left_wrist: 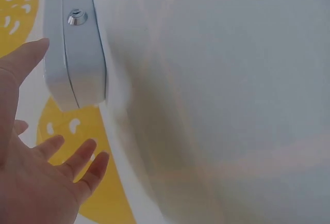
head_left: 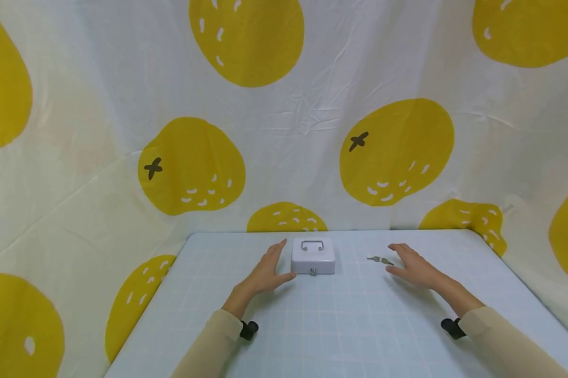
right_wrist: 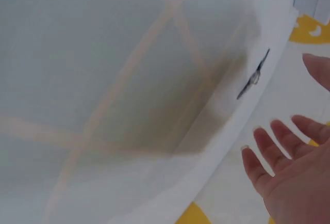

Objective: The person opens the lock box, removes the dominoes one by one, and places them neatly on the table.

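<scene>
A small white cash box (head_left: 313, 258) with a folding metal handle on its lid stands near the far edge of the table. Its front carries a round key lock (left_wrist: 77, 16). Just left of the box is my left hand (head_left: 266, 270), fingers spread and holding nothing; whether the thumb touches the box I cannot tell. A pair of small metal keys (head_left: 380, 260) lies flat to the right of the box. My right hand (head_left: 413, 266) hovers beside the keys, fingers apart, with nothing in it. In the right wrist view the keys (right_wrist: 253, 75) are apart from the fingertips.
The table (head_left: 312, 325) wears a pale blue checked cover. Behind and beside it hangs a white cloth (head_left: 307, 157) printed with large yellow fruit. A dark wrist camera (head_left: 249, 330) sits at the left cuff, another camera (head_left: 453, 328) at the right.
</scene>
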`<state>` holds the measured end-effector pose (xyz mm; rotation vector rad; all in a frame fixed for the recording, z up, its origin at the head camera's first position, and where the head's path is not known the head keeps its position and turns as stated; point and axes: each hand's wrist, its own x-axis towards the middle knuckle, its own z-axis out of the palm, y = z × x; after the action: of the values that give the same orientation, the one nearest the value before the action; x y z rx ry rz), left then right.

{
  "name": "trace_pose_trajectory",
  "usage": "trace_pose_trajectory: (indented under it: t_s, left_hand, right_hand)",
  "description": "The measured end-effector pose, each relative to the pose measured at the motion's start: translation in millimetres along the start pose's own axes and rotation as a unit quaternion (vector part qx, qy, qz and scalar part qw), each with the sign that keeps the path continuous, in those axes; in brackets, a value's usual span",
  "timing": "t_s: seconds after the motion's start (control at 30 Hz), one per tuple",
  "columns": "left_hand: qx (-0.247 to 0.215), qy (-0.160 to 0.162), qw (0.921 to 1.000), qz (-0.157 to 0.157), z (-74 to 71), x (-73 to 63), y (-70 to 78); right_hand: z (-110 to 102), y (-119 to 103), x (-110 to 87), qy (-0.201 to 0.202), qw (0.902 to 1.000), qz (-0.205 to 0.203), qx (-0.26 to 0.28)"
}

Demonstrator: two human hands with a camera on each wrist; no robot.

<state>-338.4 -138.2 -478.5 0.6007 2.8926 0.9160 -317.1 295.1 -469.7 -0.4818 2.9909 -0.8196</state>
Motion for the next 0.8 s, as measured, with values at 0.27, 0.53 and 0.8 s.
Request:
trace_pose_trajectory:
  t_s: [0.27,0.53,0.8]
  left_hand:
    - [-0.057,-0.007,0.9983,0.005,6.0,5.1,-3.0]
    - [-0.102,-0.012,0.9946,-0.013,9.4,7.3,3.7]
    - [-0.122,-0.011,0.9918,-0.037,13.9,10.7,7.7]
  right_hand:
    - [8,1,9.0,0.003,0.9995,0.014,0.027]
    - [11,-1,13.3,0.002,0.9988,0.020,0.045]
    - [14,1,19.7,0.001,0.9988,0.021,0.043]
